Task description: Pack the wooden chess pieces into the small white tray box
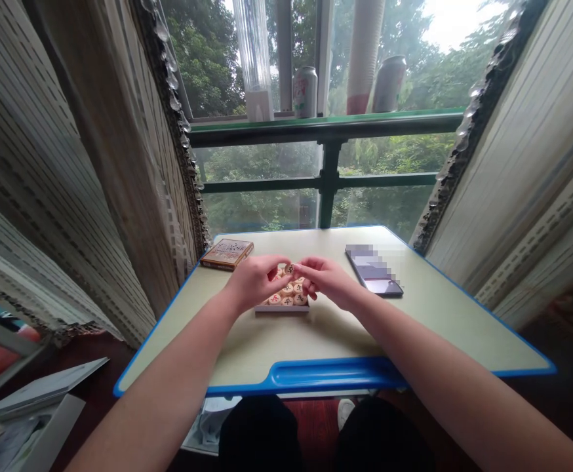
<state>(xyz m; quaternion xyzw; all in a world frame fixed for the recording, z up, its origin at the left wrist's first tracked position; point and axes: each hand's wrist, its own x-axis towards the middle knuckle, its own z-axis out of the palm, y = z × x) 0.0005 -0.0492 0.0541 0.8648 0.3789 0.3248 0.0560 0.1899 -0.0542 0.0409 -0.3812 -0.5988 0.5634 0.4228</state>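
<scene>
A round Chinese chess piece (290, 269) with a dark character on its face is held up between my two hands. My left hand (256, 278) pinches its left side between thumb and forefinger. The fingertips of my right hand (324, 278) close on it from the right, the other fingers curled. Just below is a shallow box (282, 309) holding rows of more chess pieces (287, 301), some with red characters and some with black. My hands hide the box's far part and sides.
The box's patterned lid (227, 253) lies at the table's back left. A phone (374, 270) rests on the right. The cream table (444, 321) has a blue rim and front pen groove. Cans (305, 92) and stacked cups stand on the window ledge; curtains hang both sides.
</scene>
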